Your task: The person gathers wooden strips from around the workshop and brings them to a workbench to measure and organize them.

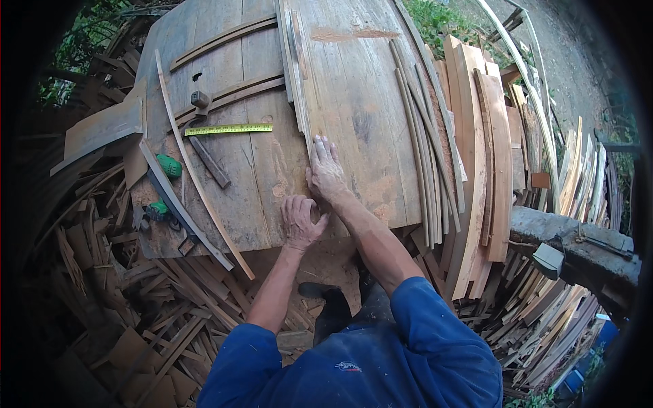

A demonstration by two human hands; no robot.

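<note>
My right hand lies palm down on the wooden worktable, fingers stretched forward beside the near end of a long, narrow wooden strip. That hand hides where the strip ends. Closer to the table's front edge, my left hand rests with curled fingers and its thumb apart; nothing shows in its grasp. A straight wooden rail runs along the strip's left side. Left of the hands lies a yellow measuring tape, bearing numbers, beside a hammer with a dark handle.
Several thin rods lie along the table's right side, beside stacked boards. A long slat overhangs the front left edge near green power tools. Offcuts cover the ground; a concrete beam juts in at right.
</note>
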